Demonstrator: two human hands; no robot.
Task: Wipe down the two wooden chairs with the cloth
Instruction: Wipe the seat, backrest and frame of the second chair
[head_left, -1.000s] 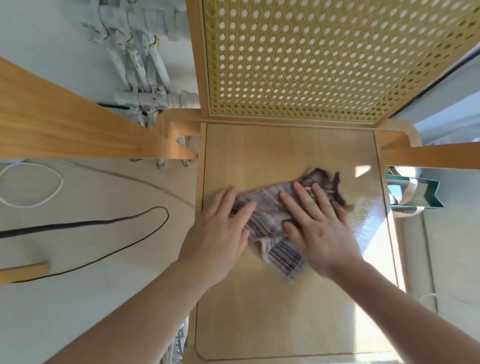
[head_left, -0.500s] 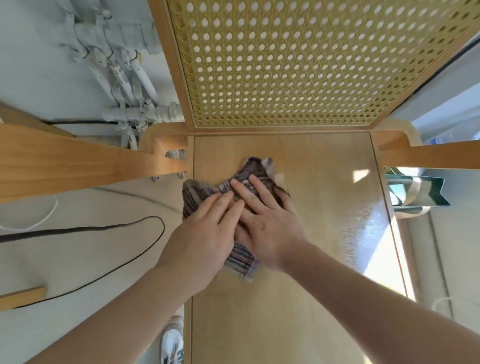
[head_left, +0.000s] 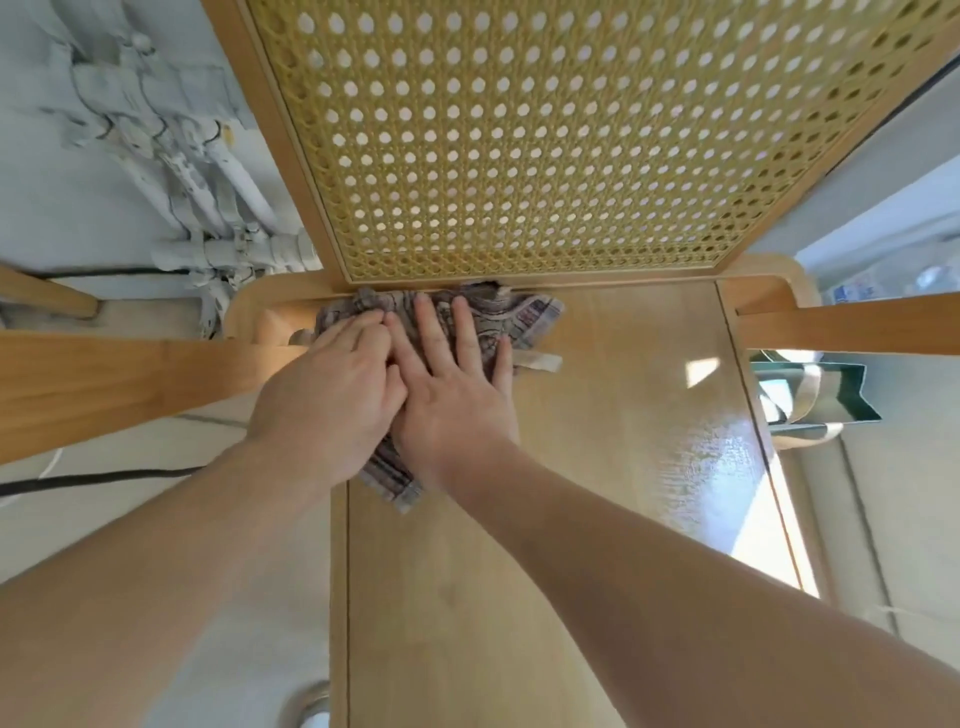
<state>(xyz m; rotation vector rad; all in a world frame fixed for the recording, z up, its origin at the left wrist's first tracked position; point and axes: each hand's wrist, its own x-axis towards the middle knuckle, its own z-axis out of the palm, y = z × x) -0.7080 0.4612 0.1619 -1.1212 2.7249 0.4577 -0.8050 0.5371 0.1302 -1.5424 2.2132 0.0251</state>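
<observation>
A wooden chair fills the view, with a pale glossy seat (head_left: 597, 467) and a yellow woven cane backrest (head_left: 545, 145). A striped grey-brown cloth (head_left: 498, 317) lies flat at the seat's back left corner, pushed up against the foot of the backrest. My left hand (head_left: 327, 405) and my right hand (head_left: 452, 395) press side by side on the cloth, palms down, fingers stretched toward the backrest. The chair's left armrest (head_left: 104, 384) passes under my left wrist. Its right armrest (head_left: 852, 322) juts out at the right. A second chair is not in view.
White pipes and valves (head_left: 197, 171) run along the wall at the back left. A black cable (head_left: 78, 480) lies on the floor on the left. A green paper bag (head_left: 815, 395) stands on the floor to the right of the seat. Sunlight falls across the seat's right edge.
Both hands have slid the cloth from the middle of the seat to the left and then forward, up to the back left corner against the backrest.
</observation>
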